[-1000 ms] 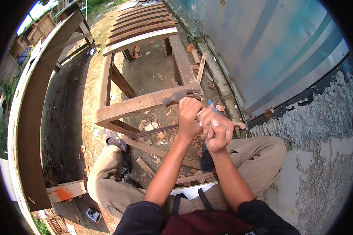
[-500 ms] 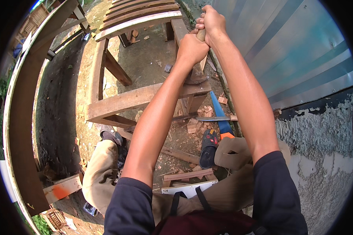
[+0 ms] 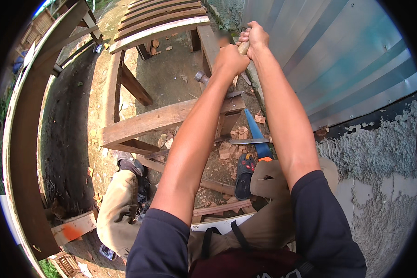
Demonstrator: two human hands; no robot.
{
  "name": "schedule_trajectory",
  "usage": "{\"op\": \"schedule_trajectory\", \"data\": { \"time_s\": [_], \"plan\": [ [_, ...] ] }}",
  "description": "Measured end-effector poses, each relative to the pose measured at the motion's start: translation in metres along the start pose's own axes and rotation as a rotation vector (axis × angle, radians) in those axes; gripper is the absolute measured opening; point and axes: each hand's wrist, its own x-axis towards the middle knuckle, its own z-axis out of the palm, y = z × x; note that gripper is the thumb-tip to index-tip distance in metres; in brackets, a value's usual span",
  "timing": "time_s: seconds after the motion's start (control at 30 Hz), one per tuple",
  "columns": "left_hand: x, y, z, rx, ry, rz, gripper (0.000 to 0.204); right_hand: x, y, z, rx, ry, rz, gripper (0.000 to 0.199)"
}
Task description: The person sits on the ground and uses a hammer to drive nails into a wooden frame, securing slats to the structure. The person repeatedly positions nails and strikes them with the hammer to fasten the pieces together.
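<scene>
Both my hands are closed around the wooden handle of a claw hammer [image 3: 200,76]. My left hand [image 3: 230,59] grips lower on the handle, and my right hand [image 3: 256,39] wraps its end. The hammer's striking face shows left of my left forearm, which hides the middle of the head. Its claw rests at the right end of the near crosspiece of a wooden frame [image 3: 157,118]. Whether a nail sits in the claw cannot be made out.
Below the frame's right corner lie a blue-bladed saw [image 3: 257,132] with an orange handle and a knife [image 3: 250,141]. Wood offcuts [image 3: 227,150] litter the ground by my shoes. A corrugated metal sheet [image 3: 347,60] and rough wall [image 3: 375,153] stand right, a long board [image 3: 25,153] left.
My hands have come down a little toward me with the hammer handle, the right hand most. More of the hammer's striking face shows beside my left forearm.
</scene>
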Motion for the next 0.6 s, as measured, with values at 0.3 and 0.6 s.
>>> {"op": "schedule_trajectory", "data": {
  "time_s": [0.3,0.6],
  "plan": [
    [-0.103,-0.020,-0.024,-0.635,0.463,0.292,0.016,-0.149,0.009,0.057,-0.413,-0.545,-0.444,0.041],
    [-0.145,-0.027,-0.032,-0.514,0.456,0.544,0.015,-0.210,0.017,0.025,-0.478,-0.721,-0.556,0.036]
  ]
}}
